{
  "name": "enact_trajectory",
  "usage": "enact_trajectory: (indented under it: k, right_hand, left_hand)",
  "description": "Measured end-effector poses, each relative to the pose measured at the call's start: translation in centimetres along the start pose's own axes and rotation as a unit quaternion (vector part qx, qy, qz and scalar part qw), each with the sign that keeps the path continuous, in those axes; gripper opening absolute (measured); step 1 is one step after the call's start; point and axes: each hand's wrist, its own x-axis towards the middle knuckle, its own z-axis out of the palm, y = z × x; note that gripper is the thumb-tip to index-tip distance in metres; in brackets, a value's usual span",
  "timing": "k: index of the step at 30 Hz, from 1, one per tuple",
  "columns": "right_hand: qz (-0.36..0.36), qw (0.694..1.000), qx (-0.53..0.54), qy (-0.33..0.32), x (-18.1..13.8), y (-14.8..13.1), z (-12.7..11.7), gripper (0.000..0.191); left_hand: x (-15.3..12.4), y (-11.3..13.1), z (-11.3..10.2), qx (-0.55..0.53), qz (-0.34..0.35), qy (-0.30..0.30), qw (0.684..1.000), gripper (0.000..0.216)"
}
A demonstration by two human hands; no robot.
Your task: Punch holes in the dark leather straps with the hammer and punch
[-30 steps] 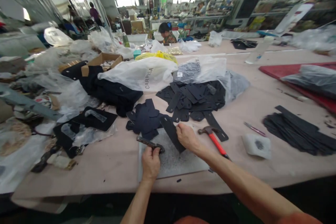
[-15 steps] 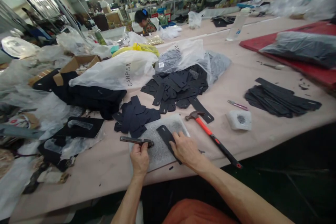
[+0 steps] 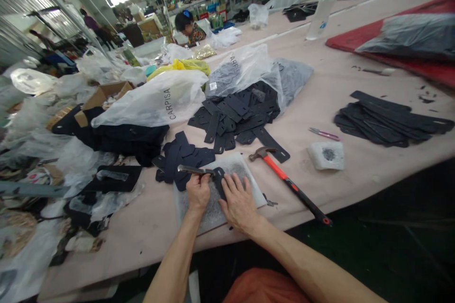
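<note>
My left hand is closed round a metal punch, a narrow bar lying nearly level. Its right end meets the slotted end of a black strip. My right hand rests flat over that strip with its fingers spread, hiding most of it. Beneath them is a pale, pitted board. To the right lies a claw hammer with a red and black handle. Two piles of black strips sit beyond the board: a small pile and a larger pile.
Thread snips and a white block with a dark patch lie right of the hammer. Farther right is another strip stack. Plastic bags and dark cloth crowd the left. A person sits across the table.
My left hand has brought the punch rightward and up to the strip's end. My right hand has flattened and spread over the strip, shifting slightly left. The camera view has tilted a little.
</note>
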Motion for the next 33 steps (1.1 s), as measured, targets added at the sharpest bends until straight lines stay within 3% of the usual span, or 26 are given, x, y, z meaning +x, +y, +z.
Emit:
enact_trajectory:
  k: [5,14,33]
  right_hand:
    - [0.006,1.000,0.006,0.001,0.1,0.3,-0.2,0.062]
    - [0.045,0.999,0.005,0.003,0.5,-0.8,0.9,0.066]
    - [0.042,0.999,0.015,-0.011,0.7,-0.6,1.0,0.067]
  left_hand:
    - [0.8,-0.9,1.3,-0.008,0.032,-0.038,0.999,0.022]
    - [0.7,-0.9,1.8,0.003,0.054,-0.065,0.996,0.022]
    - [0.7,-1.1,2.9,0.079,0.135,-0.047,0.987,0.020]
